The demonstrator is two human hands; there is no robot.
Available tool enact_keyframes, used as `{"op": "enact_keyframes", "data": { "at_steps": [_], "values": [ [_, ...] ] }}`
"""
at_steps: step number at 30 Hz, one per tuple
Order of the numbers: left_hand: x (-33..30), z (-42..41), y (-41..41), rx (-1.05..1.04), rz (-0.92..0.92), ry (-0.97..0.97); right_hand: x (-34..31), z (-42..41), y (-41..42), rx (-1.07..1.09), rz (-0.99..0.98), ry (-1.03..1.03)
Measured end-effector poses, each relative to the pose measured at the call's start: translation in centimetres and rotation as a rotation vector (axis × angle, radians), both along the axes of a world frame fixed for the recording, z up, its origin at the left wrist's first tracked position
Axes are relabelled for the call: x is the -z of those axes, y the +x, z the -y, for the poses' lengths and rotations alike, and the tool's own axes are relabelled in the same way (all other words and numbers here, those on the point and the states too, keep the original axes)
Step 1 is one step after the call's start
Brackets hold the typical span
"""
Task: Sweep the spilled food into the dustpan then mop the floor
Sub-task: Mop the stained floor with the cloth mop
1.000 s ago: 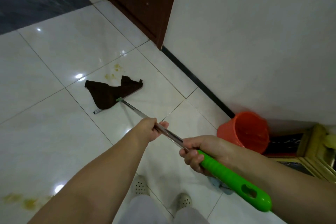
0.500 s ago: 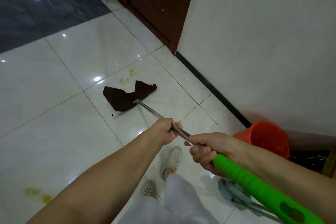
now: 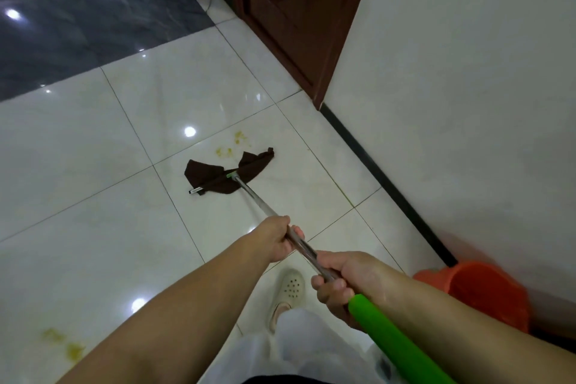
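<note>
- While both hands gripped the mop, the left hand (image 3: 277,238) was wrapped around the bare metal shaft (image 3: 258,201), fingers curled shut on it, and the right hand (image 3: 341,282) was clamped lower down where the shaft met the green handle grip (image 3: 402,343).
- The mop's dark brown cloth head (image 3: 224,176) lay bunched and partly folded on a white floor tile (image 3: 93,150), near the tile's grout edge, with one end of its frame bar poking out bare.
- Yellowish food smears (image 3: 232,143) sat just beyond the cloth, apart from it, on the side toward the brown door (image 3: 290,15); a second yellow patch (image 3: 67,344) lay well apart at the near left edge of the floor.
- An orange bucket (image 3: 486,293) stood against the wall's black skirting (image 3: 383,178) at the right; no dustpan was in view.
- The step looked like mopping, with both stains not yet wiped.
- Because the cloth was crumpled off its frame, a push could drag the bare bar over the tile and smear the residue rather than lift it.
- The cloth might slip off the frame altogether under a hard stroke.
- The glossy tiles looked slick when wet, and the white clog (image 3: 288,290) stood close behind the mop's path, so a slip was possible.
- The left patch could easily be missed.
</note>
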State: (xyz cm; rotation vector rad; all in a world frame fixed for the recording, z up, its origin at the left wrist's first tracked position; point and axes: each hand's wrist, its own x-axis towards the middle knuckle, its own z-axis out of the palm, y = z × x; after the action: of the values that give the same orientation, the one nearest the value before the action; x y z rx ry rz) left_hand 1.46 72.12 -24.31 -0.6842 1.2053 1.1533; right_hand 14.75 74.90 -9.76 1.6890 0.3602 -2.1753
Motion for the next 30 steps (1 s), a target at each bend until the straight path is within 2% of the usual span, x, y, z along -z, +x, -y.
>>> {"op": "enact_keyframes", "data": {
  "at_steps": [6, 17, 25, 30],
  "values": [
    [0.5, -4.8, -3.7, 0.071, -0.081, -0.019, 1.6, -4.8, -3.2, 0.063, -0.053, 0.07],
    [2.4, -11.3, -11.1, 0.044, -0.198, -0.058, 4.2, -11.7, -10.3, 0.065, -0.16, -0.005],
    [1.4, -12.7, -7.3, 0.081, -0.177, -0.021, 3.4, -12.9, -6.5, 0.078, -0.14, 0.014],
    [0.4, -13.7, -2.9, 0.125, -0.097, 0.019, 1.4, -13.4, -2.4, 0.07, -0.068, 0.052]
  ]
}}
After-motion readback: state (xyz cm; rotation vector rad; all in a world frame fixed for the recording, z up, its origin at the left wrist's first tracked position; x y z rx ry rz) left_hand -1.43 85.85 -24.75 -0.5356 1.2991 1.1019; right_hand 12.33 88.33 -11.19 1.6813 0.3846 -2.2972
